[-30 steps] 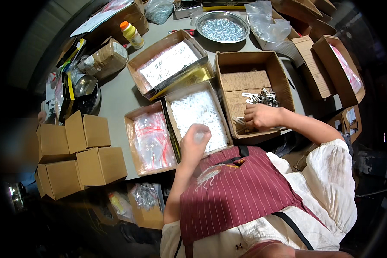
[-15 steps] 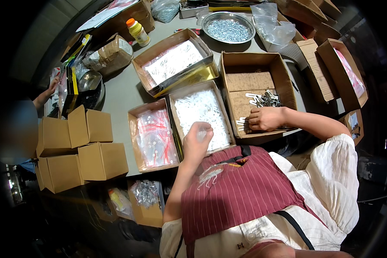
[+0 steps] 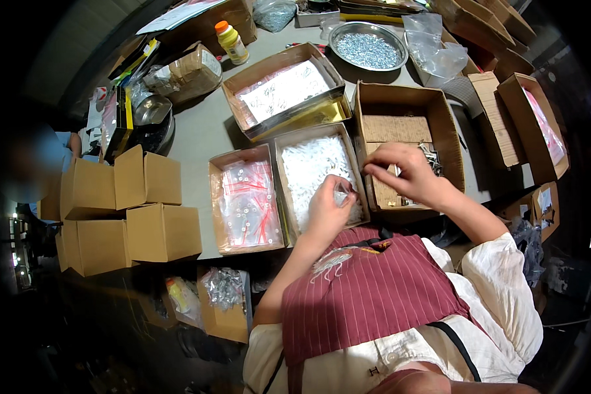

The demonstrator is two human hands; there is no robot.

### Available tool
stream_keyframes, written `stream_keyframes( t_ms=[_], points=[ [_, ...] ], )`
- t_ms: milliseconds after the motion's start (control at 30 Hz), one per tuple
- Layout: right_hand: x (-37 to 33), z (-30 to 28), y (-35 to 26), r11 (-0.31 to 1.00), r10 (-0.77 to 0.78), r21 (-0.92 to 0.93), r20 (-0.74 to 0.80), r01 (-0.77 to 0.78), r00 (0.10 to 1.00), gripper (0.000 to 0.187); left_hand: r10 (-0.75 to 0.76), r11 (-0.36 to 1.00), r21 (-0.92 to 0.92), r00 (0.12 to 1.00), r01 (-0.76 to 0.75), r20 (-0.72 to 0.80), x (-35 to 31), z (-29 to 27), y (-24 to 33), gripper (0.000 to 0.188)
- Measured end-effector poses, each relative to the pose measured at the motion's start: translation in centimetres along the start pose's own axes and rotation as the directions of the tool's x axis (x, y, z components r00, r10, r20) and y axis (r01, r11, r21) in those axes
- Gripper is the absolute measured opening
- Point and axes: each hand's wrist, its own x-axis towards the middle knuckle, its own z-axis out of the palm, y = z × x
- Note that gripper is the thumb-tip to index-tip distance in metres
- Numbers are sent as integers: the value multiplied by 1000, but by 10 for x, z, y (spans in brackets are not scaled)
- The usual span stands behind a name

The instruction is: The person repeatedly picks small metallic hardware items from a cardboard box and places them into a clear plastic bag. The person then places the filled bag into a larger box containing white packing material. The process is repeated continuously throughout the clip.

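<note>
My left hand [image 3: 329, 209] is closed on a small clear plastic bag [image 3: 341, 192], over the near end of a box full of small white plastic pieces [image 3: 314, 161]. Above the left part of a brown cardboard box [image 3: 443, 118] is my right hand [image 3: 410, 174], its fingers bent and pinched together. What they hold is too small to make out. Inside that box, metal pieces [image 3: 431, 157] lie partly hidden behind the hand. Further left stands a box of clear bags with red seal strips [image 3: 246, 197], small white rings among them.
Behind are a box with a white paper [image 3: 285, 92], a steel bowl of small metal parts [image 3: 368, 49] and a yellow bottle [image 3: 232, 43]. Open cardboard boxes [image 3: 164, 231] are stacked at the left, near another person [image 3: 75, 144]. More boxes [image 3: 528, 121] stand at the right.
My right hand has lifted from the metal pieces and moved left, toward my left hand. The left hand, still with the clear bag, has turned slightly. The whole view has shifted a little.
</note>
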Motion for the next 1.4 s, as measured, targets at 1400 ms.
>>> stream_keyframes(
  t_ms=[1400],
  points=[
    [85, 92, -90, 961, -190, 267, 447, 72, 874, 23, -52, 914, -395, 937, -95, -345, -66, -124, 31, 5]
  ],
)
